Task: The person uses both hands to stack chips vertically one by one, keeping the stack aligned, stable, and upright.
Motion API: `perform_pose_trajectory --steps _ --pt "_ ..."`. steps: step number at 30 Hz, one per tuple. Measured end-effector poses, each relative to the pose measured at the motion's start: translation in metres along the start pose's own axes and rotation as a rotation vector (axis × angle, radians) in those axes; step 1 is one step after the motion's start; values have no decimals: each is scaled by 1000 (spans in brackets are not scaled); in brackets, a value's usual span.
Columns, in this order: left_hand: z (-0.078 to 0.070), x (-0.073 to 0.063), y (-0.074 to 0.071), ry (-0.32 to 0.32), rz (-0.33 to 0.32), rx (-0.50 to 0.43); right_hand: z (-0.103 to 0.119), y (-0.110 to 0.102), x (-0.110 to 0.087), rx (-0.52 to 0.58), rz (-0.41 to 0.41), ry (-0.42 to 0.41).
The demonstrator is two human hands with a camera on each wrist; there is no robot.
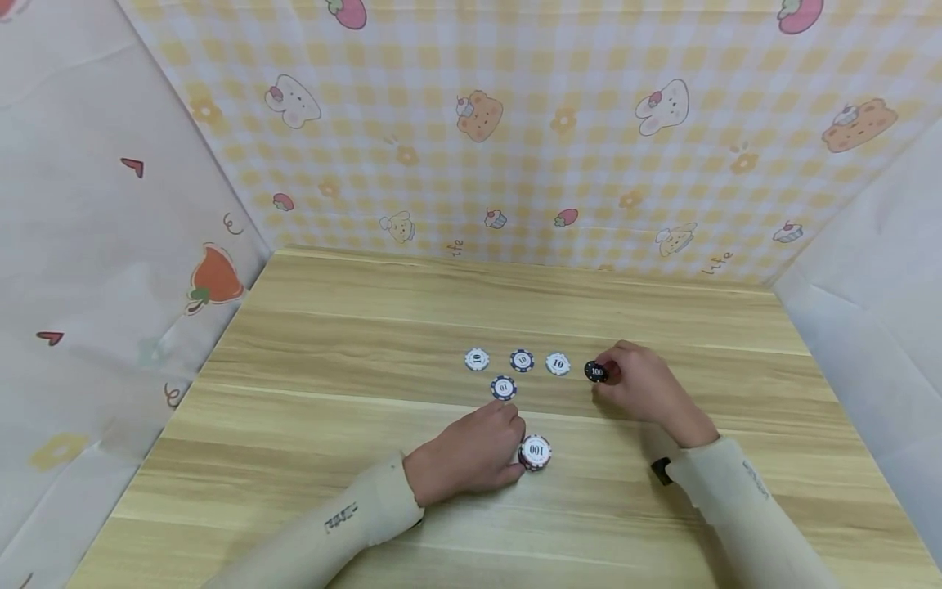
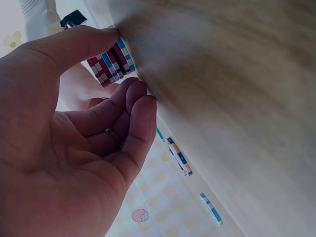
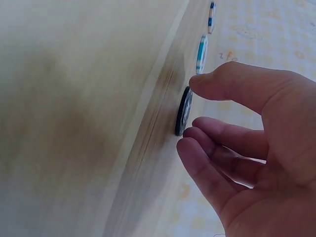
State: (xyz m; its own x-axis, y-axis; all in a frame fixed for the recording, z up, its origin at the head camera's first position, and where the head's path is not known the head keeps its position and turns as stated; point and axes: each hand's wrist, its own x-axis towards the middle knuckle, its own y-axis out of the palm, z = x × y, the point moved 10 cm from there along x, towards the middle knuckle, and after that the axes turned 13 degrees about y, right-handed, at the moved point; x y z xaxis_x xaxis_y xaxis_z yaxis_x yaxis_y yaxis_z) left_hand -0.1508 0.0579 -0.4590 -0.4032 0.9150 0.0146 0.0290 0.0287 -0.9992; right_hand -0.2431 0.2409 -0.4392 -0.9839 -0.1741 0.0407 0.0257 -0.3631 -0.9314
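Head view: four poker chips (image 1: 522, 361) lie spread; right hand (image 1: 640, 384) pinches black 100 chip (image 1: 595, 372); left hand (image 1: 471, 455) grips unspread stack (image 1: 536, 451).

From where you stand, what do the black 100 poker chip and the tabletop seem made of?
The black 100 poker chip looks like smooth hard plastic or clay composite: rigid, even-edged disc. The tabletop seems satin-finish wood or laminate: streaked grain, soft sheen.

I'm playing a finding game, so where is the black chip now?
In the head view, the black chip is right of centre, in the grip of the right hand, just right of a white 10 chip.
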Motion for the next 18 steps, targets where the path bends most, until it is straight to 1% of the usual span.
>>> perform_pose_trajectory --steps 5,14,18 --pt "1 1 1 -4 8 -13 -4 3 6 -21 32 21" --pt "0 2 0 6 5 -26 -7 4 17 4 79 57" --pt "1 2 1 0 13 -35 -9 7 21 -22 94 71"
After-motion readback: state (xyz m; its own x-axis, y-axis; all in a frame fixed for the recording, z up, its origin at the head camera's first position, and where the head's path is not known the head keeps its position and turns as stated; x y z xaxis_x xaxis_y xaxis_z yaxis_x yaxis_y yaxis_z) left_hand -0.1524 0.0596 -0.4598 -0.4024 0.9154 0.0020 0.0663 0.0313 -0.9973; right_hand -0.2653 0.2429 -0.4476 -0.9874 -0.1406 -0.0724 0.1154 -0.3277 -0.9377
